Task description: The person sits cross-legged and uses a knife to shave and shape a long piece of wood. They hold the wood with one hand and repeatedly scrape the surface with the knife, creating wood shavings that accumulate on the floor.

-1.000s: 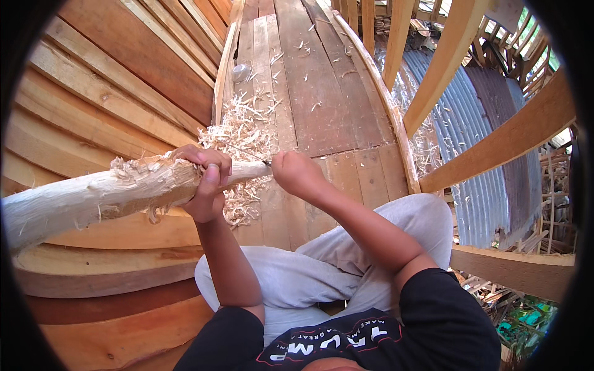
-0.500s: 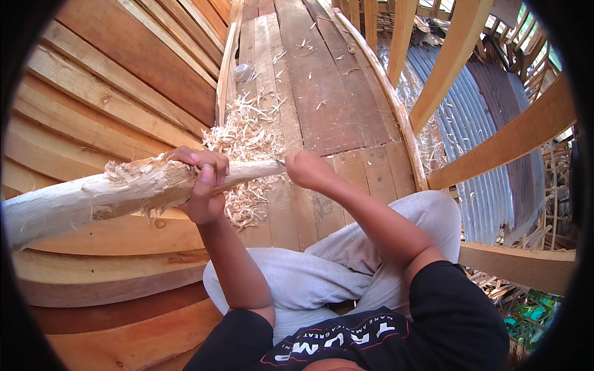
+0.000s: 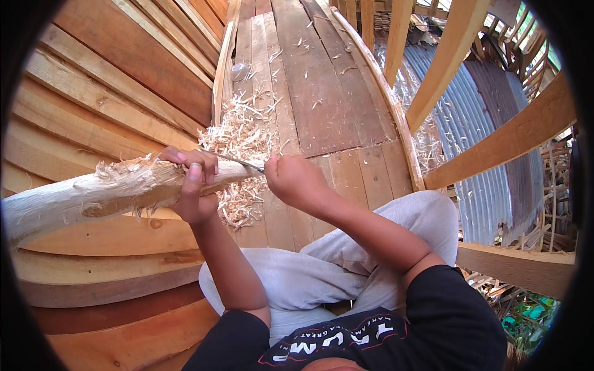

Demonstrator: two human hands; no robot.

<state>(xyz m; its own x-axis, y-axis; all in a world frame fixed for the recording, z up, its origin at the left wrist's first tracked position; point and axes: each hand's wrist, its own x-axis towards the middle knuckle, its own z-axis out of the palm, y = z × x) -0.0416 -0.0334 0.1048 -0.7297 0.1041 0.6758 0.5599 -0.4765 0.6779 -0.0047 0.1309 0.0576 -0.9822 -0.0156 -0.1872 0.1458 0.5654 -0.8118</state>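
A long pale wooden pole (image 3: pixel 68 207), stripped of bark and frayed with loose fibres near its middle, comes in from the left and narrows toward my hands. My left hand (image 3: pixel 195 185) wraps round it, thumb on the near side and fingers over the top. Close to the pole's thin end, my right hand (image 3: pixel 296 180) is closed in a fist on a knife (image 3: pixel 232 159). Its slim dark blade points left and lies along the top of the wood, with the tip near my left fingers. The handle is hidden inside my fist.
Curled wood shavings (image 3: pixel 244 133) are heaped on the plank floor (image 3: pixel 322 105) beyond the pole. A small clear cup (image 3: pixel 241 72) lies farther off. Stacked boards (image 3: pixel 105 93) line the left side; wooden posts (image 3: pixel 445 62) and corrugated metal sheets (image 3: pixel 470 142) stand at the right.
My right hand has moved left along the pole, and more of the knife blade now shows. The left hand keeps its hold, shifting slightly left in the picture.
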